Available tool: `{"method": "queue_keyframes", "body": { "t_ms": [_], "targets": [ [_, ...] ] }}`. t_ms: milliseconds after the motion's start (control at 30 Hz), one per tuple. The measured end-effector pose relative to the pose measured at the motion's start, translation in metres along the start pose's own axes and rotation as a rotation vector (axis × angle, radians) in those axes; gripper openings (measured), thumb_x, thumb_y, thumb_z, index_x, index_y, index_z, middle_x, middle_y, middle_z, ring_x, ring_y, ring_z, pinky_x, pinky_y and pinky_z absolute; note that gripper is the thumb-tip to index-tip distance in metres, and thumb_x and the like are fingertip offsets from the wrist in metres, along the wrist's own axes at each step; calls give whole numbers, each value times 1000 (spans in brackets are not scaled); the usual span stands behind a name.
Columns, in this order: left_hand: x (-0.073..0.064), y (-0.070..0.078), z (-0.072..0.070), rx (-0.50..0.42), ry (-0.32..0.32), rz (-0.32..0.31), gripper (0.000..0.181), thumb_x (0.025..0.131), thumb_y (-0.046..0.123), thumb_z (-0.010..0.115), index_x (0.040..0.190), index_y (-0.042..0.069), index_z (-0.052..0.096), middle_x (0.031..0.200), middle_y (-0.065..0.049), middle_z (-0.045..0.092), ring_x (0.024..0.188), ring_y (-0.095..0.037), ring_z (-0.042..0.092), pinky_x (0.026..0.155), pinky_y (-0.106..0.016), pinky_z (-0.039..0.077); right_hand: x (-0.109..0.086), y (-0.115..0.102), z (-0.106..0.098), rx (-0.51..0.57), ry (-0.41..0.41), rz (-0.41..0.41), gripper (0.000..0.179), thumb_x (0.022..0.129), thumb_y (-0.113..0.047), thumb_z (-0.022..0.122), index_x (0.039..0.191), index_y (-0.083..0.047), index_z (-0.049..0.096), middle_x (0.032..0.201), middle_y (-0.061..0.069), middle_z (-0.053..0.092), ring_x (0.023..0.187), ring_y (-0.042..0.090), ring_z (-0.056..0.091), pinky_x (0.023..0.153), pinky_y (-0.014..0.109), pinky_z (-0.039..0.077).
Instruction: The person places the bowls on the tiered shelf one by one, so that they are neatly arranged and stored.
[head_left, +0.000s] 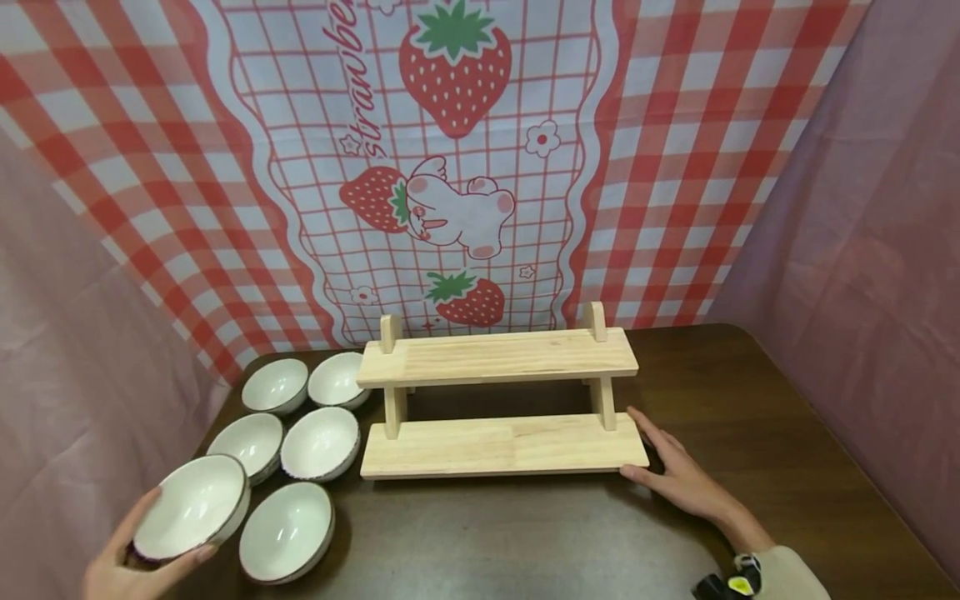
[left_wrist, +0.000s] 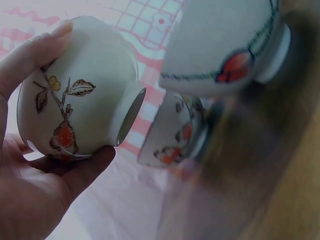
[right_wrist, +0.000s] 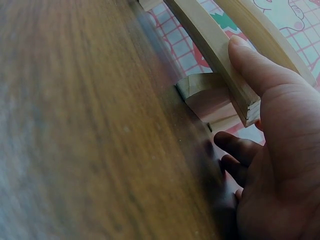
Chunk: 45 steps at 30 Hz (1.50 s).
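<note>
At the lower left of the head view, my left hand (head_left: 123,571) holds a white bowl (head_left: 192,507), tilted, its thumb and fingers around the sides. In the left wrist view, the held bowl (left_wrist: 95,95) shows brown leaves and orange-red fruit painted outside, and its foot ring faces right. A pale two-tier wooden shelf (head_left: 510,443) stands on the table. My right hand (head_left: 690,483) grips the right end of its lower board, with thumb at the front edge and a finger at the back corner. Part of the remaining fingers is hidden there.
Several white bowls stand left of the shelf, including a near one (head_left: 287,532) beside the held bowl and another (head_left: 321,443) behind it. Beneath everything lies a dark brown table (head_left: 480,542). A red checked strawberry cloth (head_left: 457,208) hangs behind, with pink curtains (head_left: 847,275) at the sides.
</note>
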<state>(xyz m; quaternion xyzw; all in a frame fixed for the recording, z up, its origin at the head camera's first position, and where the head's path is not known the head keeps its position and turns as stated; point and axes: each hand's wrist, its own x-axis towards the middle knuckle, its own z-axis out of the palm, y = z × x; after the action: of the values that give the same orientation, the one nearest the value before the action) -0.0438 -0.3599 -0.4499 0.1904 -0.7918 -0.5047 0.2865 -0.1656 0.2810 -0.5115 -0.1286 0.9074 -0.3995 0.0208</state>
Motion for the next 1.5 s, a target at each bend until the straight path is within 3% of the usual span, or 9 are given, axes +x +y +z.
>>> {"method": "queue_keyframes", "body": {
  "t_ms": [167,333,433,600,667,967,1167,1300,1500],
  "targets": [
    [1,5,0,89,-52,53,100,52,-16,88,141,17,59,95,45,55,85,25,52,75,5,40,0,1,0,-3,6,-4,90,91,-33,72,161,-14,19,159,30,31,139,55,30,98,78,32],
    [2,11,3,145,-86,58,101,53,-9,91,144,20,56,95,48,49,86,27,48,76,6,37,0,1,0,2,2,-2,90,91,-33,72,161,-14,19,159,30,30,139,55,30,98,78,32],
    [2,17,7,136,-102,42,100,55,-9,90,144,21,56,95,46,49,87,27,48,76,6,38,0,0,0,2,-2,5,90,91,-34,72,161,-14,18,160,29,30,139,55,30,98,78,32],
    [3,27,13,125,-153,84,97,60,-10,88,146,18,53,101,44,51,90,26,50,77,5,40,0,-1,-1,-5,-3,13,90,91,-35,72,161,-15,18,159,30,30,139,55,29,97,78,32],
    [4,31,15,76,-189,104,96,62,-13,85,147,15,51,106,41,53,92,24,52,77,4,42,0,-1,-1,-6,-4,15,90,91,-35,72,161,-16,18,159,30,30,139,55,29,97,78,32],
    [2,55,30,130,-224,191,97,62,-9,88,148,12,49,117,38,49,101,23,50,83,4,39,-1,-1,-1,-18,-2,16,91,91,-36,71,162,-19,17,159,28,31,139,55,30,97,78,34],
    [3,70,40,141,-261,171,97,65,-4,89,150,16,47,121,34,49,100,20,51,81,2,42,-1,-1,-1,-17,-4,21,91,91,-37,71,161,-17,17,160,29,30,139,56,29,97,78,33],
    [3,81,48,73,-277,130,97,64,-8,88,150,15,47,123,29,51,100,15,54,79,-1,46,0,-1,-1,-19,-7,21,91,91,-37,71,161,-16,17,160,29,29,140,56,29,97,79,31],
    [4,98,64,43,-305,153,97,62,-10,88,148,12,48,129,26,50,103,13,53,81,-1,45,-1,1,-1,-18,0,5,91,91,-36,72,162,-19,17,160,28,31,139,57,29,97,78,33]
  ]
}}
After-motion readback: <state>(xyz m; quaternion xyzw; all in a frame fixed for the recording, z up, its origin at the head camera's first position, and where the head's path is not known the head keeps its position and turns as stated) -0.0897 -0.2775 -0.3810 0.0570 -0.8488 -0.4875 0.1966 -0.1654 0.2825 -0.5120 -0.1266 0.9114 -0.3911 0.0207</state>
